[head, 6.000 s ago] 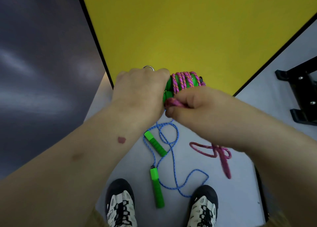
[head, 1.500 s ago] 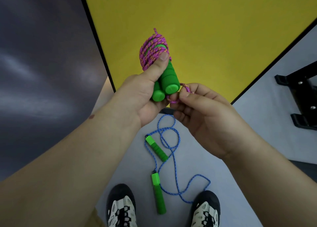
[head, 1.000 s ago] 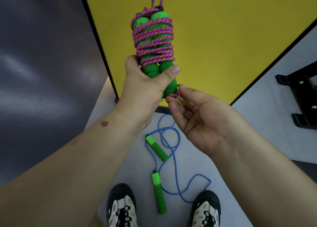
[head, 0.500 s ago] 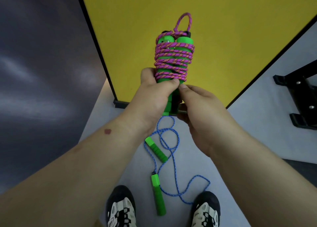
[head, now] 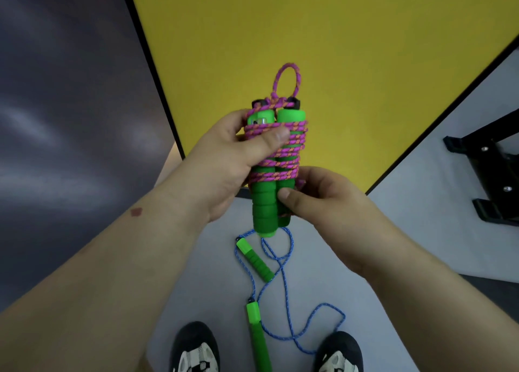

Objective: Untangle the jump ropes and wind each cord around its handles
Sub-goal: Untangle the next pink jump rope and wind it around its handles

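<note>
We held the pink rope bundle [head: 273, 158] upright before us, above the blue rope [head: 276, 284] lying loose on the floor between our shoes. Our left hand [head: 227, 160] gripped it, thumb pinning the wraps so they couldn't slip, while our right hand [head: 317, 200] pinched the green handles [head: 269, 203] below, probably securing the cord's end.

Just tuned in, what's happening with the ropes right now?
A person is holding up a pair of green handles with the pink cord wound round them. The left hand grips the wrapped upper part, thumb pressed on the coils; the right hand pinches the handles' lower end. A small loop of pink cord sticks up at the top. The blue rope lies loose on the floor between the shoes, its two green handles apart, not yet wound.
</note>
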Tool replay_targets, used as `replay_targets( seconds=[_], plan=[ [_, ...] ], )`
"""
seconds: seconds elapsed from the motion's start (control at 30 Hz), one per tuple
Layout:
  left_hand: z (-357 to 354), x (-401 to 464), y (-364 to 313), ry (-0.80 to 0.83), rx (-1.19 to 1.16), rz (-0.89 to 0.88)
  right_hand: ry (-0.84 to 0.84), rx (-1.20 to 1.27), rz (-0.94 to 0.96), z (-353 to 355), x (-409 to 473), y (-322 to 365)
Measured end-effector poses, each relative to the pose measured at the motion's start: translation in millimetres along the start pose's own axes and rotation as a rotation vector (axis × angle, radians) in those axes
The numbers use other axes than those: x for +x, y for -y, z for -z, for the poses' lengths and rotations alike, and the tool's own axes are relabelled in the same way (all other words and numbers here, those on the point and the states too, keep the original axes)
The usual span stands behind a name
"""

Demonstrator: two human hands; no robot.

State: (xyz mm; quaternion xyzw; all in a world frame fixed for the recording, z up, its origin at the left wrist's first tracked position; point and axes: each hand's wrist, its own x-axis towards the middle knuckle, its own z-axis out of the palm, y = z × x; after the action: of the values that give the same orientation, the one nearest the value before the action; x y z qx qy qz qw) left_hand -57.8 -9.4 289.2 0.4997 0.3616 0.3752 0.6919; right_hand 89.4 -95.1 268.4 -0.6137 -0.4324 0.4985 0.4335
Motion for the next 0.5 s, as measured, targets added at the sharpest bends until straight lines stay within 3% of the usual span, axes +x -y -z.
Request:
replay_targets(
  seconds=[0.13,0.33,0.43,0.5],
  plan=[
    [2.5,-0.8,8.1,0.084,0.127,-0.017,-0.213,0.057,0.055,18.1,10.4,30.4],
    [-2.3,-3.9,11.6,0.108,0.386,-0.07,-0.33,-0.171,0.243,25.2,16.0,57.6],
    [-3.4,-2.9,7.1,0.087,0.435,-0.078,-0.255,-0.094,0.26,27.4,19.2,65.6],
    [-6.1,0.0,-0.6,0.095,0.309,-0.086,-0.164,-0.064,0.278,28.9,21.2,71.4]
  ],
)
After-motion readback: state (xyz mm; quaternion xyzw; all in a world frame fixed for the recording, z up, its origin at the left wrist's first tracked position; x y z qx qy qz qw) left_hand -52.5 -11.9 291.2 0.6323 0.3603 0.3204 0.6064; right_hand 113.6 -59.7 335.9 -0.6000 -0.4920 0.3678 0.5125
